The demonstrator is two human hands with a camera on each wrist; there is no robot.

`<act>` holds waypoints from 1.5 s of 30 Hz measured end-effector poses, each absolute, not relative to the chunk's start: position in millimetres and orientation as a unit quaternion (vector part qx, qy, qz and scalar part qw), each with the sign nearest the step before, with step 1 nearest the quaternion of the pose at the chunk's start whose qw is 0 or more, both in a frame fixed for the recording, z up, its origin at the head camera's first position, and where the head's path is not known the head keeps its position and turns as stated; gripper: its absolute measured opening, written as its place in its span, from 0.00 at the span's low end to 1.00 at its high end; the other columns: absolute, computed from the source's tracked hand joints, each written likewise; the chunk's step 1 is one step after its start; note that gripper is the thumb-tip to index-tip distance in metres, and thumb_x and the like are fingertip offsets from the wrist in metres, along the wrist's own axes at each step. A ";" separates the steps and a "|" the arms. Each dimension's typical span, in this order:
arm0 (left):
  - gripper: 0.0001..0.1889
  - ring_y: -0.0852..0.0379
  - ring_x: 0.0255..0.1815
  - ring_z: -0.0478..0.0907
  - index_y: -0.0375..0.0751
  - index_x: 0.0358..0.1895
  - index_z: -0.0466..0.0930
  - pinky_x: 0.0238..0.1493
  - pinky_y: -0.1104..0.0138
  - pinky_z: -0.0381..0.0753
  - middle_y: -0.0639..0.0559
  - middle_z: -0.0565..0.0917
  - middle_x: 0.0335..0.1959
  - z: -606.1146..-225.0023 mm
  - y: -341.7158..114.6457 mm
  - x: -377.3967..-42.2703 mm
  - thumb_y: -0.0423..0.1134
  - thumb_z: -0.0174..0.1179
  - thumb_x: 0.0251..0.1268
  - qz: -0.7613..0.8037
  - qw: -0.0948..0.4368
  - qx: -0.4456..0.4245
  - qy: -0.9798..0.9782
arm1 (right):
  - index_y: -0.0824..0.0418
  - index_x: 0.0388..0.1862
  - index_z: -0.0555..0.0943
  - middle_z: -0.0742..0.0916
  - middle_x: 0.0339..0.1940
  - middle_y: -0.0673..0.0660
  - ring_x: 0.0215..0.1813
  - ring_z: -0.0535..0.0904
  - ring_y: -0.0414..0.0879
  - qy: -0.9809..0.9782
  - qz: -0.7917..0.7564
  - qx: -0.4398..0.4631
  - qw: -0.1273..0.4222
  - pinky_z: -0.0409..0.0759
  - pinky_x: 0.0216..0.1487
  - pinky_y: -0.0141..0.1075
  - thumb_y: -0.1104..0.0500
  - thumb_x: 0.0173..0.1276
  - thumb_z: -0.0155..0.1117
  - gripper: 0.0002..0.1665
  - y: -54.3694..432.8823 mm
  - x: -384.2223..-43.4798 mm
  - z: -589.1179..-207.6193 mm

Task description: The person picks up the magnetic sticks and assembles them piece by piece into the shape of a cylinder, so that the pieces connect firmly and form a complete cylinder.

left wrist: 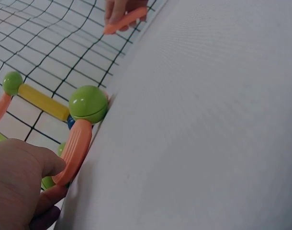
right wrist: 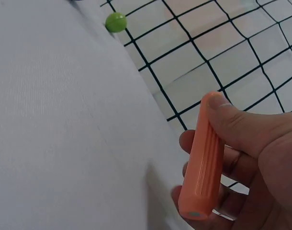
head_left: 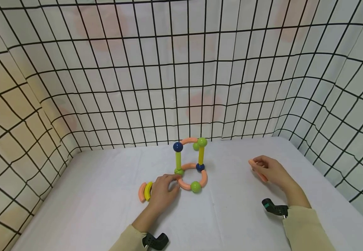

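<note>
A structure of magnetic sticks and balls stands mid-table. Its base is a ring of orange curved sticks [head_left: 203, 178] with a green ball [head_left: 195, 187] at the front. A light green stick [head_left: 178, 160] and a yellow stick [head_left: 201, 155] rise from it, topped by a dark blue ball [head_left: 178, 146] and a green ball [head_left: 202, 142]. My left hand [head_left: 163, 191] pinches the ring's front-left curved stick [left wrist: 75, 152] between thumb and finger. Off to the right, my right hand [head_left: 270, 170] holds a loose orange curved stick [right wrist: 203, 163], apart from the structure.
Beside my left hand lie a loose orange curved stick [head_left: 142, 192] and a yellow curved stick [head_left: 148, 191] on the white tabletop [head_left: 90, 195]. A white cloth wall with a black grid [head_left: 143, 80] encloses the back and sides.
</note>
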State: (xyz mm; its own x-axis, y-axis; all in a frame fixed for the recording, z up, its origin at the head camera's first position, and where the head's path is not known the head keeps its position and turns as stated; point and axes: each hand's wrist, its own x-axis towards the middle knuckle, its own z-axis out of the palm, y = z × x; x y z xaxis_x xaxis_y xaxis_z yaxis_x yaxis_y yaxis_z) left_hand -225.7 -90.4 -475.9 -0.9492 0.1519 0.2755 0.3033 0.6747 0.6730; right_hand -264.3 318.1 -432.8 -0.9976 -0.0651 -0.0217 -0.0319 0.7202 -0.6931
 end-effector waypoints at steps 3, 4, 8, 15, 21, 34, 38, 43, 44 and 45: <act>0.16 0.49 0.58 0.76 0.52 0.57 0.84 0.59 0.51 0.72 0.52 0.85 0.54 -476.0 -90.4 -225.6 0.40 0.62 0.66 -0.382 0.100 -0.126 -0.910 | 0.63 0.64 0.71 0.83 0.53 0.66 0.45 0.81 0.49 0.908 -0.417 -0.038 0.034 0.83 0.38 0.36 0.43 0.75 0.58 0.31 313.0 -264.4 -431.8; 0.16 0.49 0.58 0.76 0.52 0.57 0.84 0.59 0.51 0.72 0.52 0.85 0.54 -475.9 -90.4 -225.5 0.40 0.62 0.66 -0.381 0.100 -0.126 -0.911 | 0.64 0.64 0.71 0.82 0.52 0.66 0.44 0.81 0.49 0.901 -0.429 -0.044 0.038 0.85 0.37 0.37 0.45 0.75 0.58 0.30 311.4 -264.4 -431.4; 0.16 0.49 0.58 0.76 0.51 0.56 0.84 0.59 0.51 0.72 0.52 0.85 0.54 -475.8 -90.5 -225.3 0.40 0.62 0.66 -0.380 0.101 -0.126 -0.911 | 0.63 0.65 0.70 0.82 0.50 0.68 0.44 0.81 0.50 0.887 -0.457 -0.059 0.040 0.87 0.36 0.39 0.47 0.76 0.58 0.28 305.7 -264.3 -429.5; 0.16 0.48 0.58 0.76 0.52 0.57 0.83 0.60 0.50 0.72 0.52 0.85 0.55 -474.9 -90.6 -224.5 0.40 0.62 0.66 -0.378 0.100 -0.126 -0.912 | 0.60 0.66 0.69 0.83 0.49 0.68 0.41 0.82 0.50 0.877 -0.472 -0.078 0.029 0.87 0.36 0.40 0.45 0.76 0.57 0.28 295.0 -264.5 -425.9; 0.16 0.48 0.59 0.76 0.51 0.57 0.84 0.60 0.50 0.72 0.52 0.85 0.54 -474.1 -90.2 -224.5 0.40 0.62 0.66 -0.378 0.100 -0.125 -0.912 | 0.58 0.66 0.69 0.83 0.50 0.69 0.43 0.82 0.52 0.862 -0.496 -0.087 0.050 0.86 0.37 0.41 0.46 0.75 0.58 0.27 282.4 -264.2 -423.6; 0.16 0.49 0.59 0.76 0.51 0.57 0.83 0.60 0.50 0.72 0.52 0.84 0.55 -473.0 -90.0 -225.5 0.40 0.62 0.67 -0.380 0.095 -0.124 -0.912 | 0.54 0.65 0.72 0.83 0.55 0.63 0.50 0.84 0.51 0.874 -0.470 -0.118 0.029 0.86 0.43 0.37 0.56 0.75 0.60 0.22 240.2 -266.8 -424.3; 0.16 0.48 0.59 0.75 0.50 0.57 0.83 0.61 0.49 0.72 0.52 0.84 0.55 -471.8 -90.0 -225.8 0.40 0.62 0.67 -0.383 0.091 -0.124 -0.911 | 0.57 0.65 0.74 0.84 0.55 0.61 0.50 0.84 0.50 0.878 -0.461 -0.127 0.033 0.86 0.44 0.36 0.57 0.74 0.61 0.22 228.6 -265.3 -423.4; 0.16 0.48 0.60 0.75 0.51 0.57 0.83 0.62 0.49 0.71 0.52 0.84 0.56 -470.5 -89.8 -226.8 0.40 0.61 0.67 -0.386 0.088 -0.123 -0.910 | 0.58 0.63 0.75 0.84 0.55 0.61 0.53 0.84 0.50 0.872 -0.468 -0.136 0.042 0.86 0.47 0.35 0.58 0.74 0.61 0.21 213.6 -262.2 -421.1; 0.16 0.48 0.60 0.75 0.51 0.57 0.83 0.62 0.49 0.71 0.51 0.84 0.56 -470.4 -89.8 -227.0 0.40 0.61 0.67 -0.385 0.088 -0.123 -0.910 | 0.58 0.63 0.75 0.84 0.56 0.62 0.53 0.84 0.51 0.870 -0.471 -0.139 0.043 0.86 0.47 0.35 0.59 0.74 0.61 0.21 210.4 -261.5 -421.1; 0.16 0.48 0.60 0.75 0.51 0.57 0.83 0.62 0.49 0.71 0.51 0.84 0.56 -470.3 -89.8 -227.2 0.40 0.61 0.67 -0.385 0.088 -0.123 -0.911 | 0.58 0.63 0.75 0.84 0.56 0.62 0.54 0.84 0.51 0.868 -0.473 -0.144 0.043 0.86 0.47 0.34 0.59 0.73 0.62 0.21 207.1 -260.7 -421.1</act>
State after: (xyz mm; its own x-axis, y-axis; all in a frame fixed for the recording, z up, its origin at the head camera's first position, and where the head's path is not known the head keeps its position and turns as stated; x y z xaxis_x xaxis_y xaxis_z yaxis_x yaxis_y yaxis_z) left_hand -227.2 -89.8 -470.3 -0.9546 0.1557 0.2539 0.2906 0.6739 0.6793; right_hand -260.7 207.1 -421.1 -0.9546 -0.2914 0.0622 -0.2101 0.5103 -0.8340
